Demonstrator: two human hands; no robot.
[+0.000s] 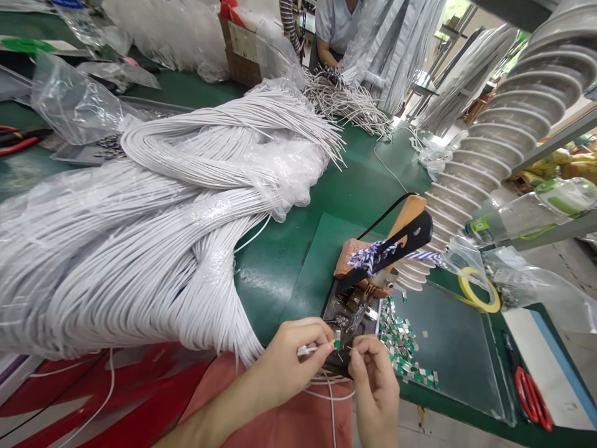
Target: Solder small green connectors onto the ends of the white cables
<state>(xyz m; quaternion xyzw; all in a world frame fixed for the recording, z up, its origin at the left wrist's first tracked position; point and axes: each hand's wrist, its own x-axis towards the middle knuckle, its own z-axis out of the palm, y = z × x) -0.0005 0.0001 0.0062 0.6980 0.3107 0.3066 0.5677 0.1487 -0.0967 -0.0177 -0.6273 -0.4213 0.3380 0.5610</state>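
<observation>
My left hand (pixel 298 351) is closed in a pinch on a white cable end, with a small green connector board (pixel 337 340) at its fingertips. To its right, my right hand (pixel 373 373) pinches something thin, possibly a fine wire, too small to make out. Both hands are close together in front of a dark fixture (pixel 342 311) with a black and wooden bracket (pixel 405 230) tied to a brick (pixel 349 256). Many green and silver connector boards (pixel 403 342) lie just right of the fixture. White cable (pixel 331 392) loops below my hands, over the lap.
Large bundles of white cable (pixel 140 249) cover the green table's left side. A ribbed clear hose (pixel 494 130) comes down at the right. Yellow tape (pixel 480 292), red-handled scissors (pixel 532 398) and a bottle (pixel 536 211) are at the right. Another person (pixel 338 31) is across the table.
</observation>
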